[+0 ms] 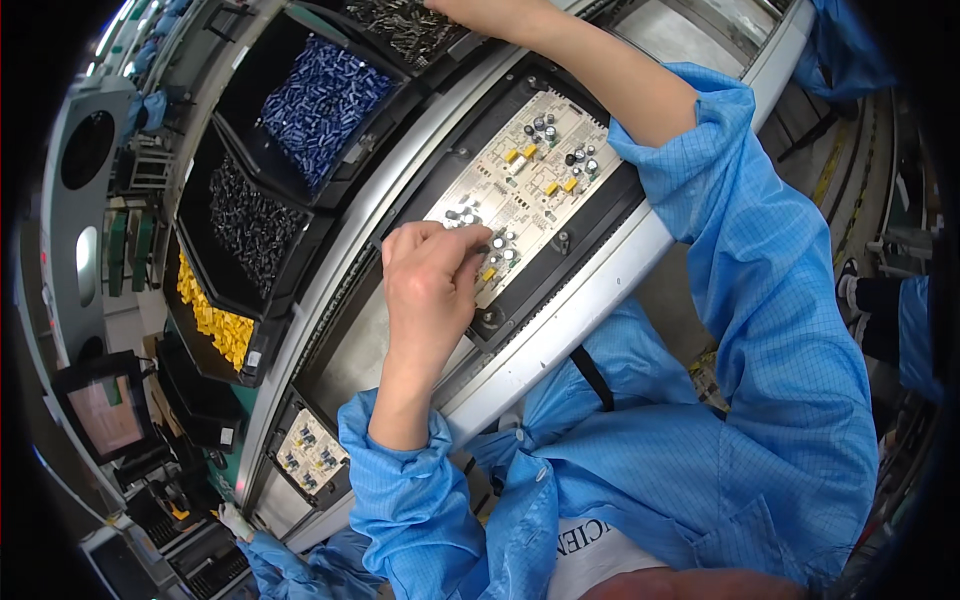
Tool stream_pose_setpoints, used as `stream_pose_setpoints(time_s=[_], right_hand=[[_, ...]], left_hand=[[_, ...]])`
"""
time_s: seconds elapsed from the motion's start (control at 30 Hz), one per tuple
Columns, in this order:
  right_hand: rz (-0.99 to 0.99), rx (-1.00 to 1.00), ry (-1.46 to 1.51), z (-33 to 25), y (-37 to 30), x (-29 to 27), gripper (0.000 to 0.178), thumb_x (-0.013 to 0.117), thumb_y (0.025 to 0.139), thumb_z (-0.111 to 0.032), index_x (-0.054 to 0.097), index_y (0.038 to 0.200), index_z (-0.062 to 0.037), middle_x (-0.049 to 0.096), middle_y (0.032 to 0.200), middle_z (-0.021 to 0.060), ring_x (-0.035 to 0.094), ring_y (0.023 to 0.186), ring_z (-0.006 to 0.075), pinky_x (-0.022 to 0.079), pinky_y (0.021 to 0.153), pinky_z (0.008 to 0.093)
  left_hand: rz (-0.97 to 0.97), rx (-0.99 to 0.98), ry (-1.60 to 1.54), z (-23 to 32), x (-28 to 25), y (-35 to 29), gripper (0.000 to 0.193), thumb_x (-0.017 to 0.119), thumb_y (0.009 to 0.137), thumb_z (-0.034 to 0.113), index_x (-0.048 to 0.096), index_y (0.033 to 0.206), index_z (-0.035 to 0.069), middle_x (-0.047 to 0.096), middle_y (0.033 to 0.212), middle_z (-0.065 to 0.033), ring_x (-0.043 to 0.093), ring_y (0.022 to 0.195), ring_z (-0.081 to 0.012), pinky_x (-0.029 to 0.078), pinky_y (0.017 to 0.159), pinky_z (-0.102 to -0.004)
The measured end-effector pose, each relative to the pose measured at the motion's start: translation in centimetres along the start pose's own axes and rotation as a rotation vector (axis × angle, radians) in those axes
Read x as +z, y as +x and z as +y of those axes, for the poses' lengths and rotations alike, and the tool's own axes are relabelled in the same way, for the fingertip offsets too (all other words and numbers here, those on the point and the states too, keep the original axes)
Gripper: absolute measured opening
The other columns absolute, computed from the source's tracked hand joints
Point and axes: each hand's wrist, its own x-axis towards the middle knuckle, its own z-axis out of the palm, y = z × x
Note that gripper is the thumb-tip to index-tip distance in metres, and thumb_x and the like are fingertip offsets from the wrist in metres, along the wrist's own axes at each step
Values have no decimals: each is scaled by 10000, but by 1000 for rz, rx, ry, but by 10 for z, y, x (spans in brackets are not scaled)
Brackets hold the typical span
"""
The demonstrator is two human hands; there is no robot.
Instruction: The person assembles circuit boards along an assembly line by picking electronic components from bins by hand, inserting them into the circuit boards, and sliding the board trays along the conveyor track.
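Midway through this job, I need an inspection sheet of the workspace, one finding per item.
Surface: silver metal rail beside a black rectangular carrier.
Job's things: beige rectangular circuit board, lying in the carrier, bearing yellow blocks and small cylinders.
Clutter: blue cylindrical components, small black components, small yellow components and dark metallic components, heaped in black plastic bins.
Hands: bare left hand, fingers bent at the board's parts, grip unclear; bare right hand by the metallic components, cut off by the frame.
Cables: nothing seen.
Surroundings: black-framed screen, co-worker's blue sleeve.
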Motion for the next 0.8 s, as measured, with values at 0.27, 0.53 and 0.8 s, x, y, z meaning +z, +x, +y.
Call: stream_pose_setpoints(time_s=[0.27,0.53,0.8], right_hand=[[-33,-3,76,2,0,-2,143,663,756,-126,734,829,-26,698,835,181,678,833,333,531,771,400],[-77,55,218,13,1,-4,138,626,770,-29,689,886,14,700,803,171,692,711,271,546,663,361],[-194,264,436,16,-2,4,128,635,868,-22,682,970,39,676,753,98,644,635,150,533,586,259]], left_hand=[[-46,176,84,3,2,15,261,693,694,-41,706,911,104,640,747,-26,589,825,-230,427,843,-381],[-23,261,103,3,9,18,305,634,670,-36,688,950,74,665,827,-43,597,855,-244,443,853,-407],[104,199,72,-4,-31,-20,334,728,670,-5,670,996,46,678,1005,-75,597,901,-282,453,861,-426]])
